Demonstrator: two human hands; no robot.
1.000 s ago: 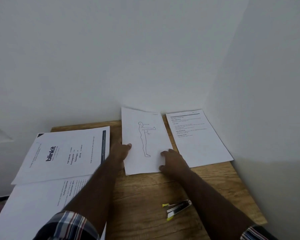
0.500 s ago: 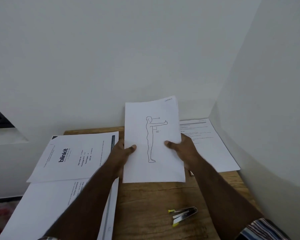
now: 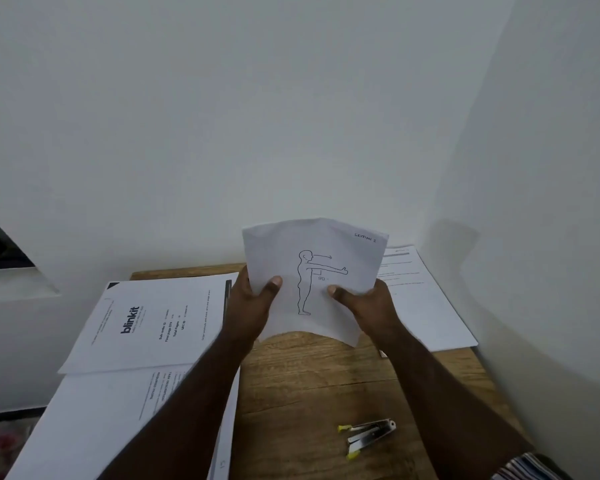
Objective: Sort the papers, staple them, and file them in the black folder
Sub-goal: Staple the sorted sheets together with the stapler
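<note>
both hands, left hand (image 3: 253,306) and right hand (image 3: 369,306), are now lifting the figure sheet (image 3: 314,282) off the tabletop (image 3: 312,386), fingers pinching its side edges, probably for sorting.

Drawing sheet (image 3: 329,271) above table (image 3: 309,386) centre — printed sheets (image 3: 153,320) left; text page (image 3: 426,306) right; stapler (image 3: 369,434) nearest.

Both forearms were bare up to the frame's lower edge. At the bottom right corner, a striped sleeve (image 3: 530,467) showed, its bands in white, dark blue and reddish tones.
</note>
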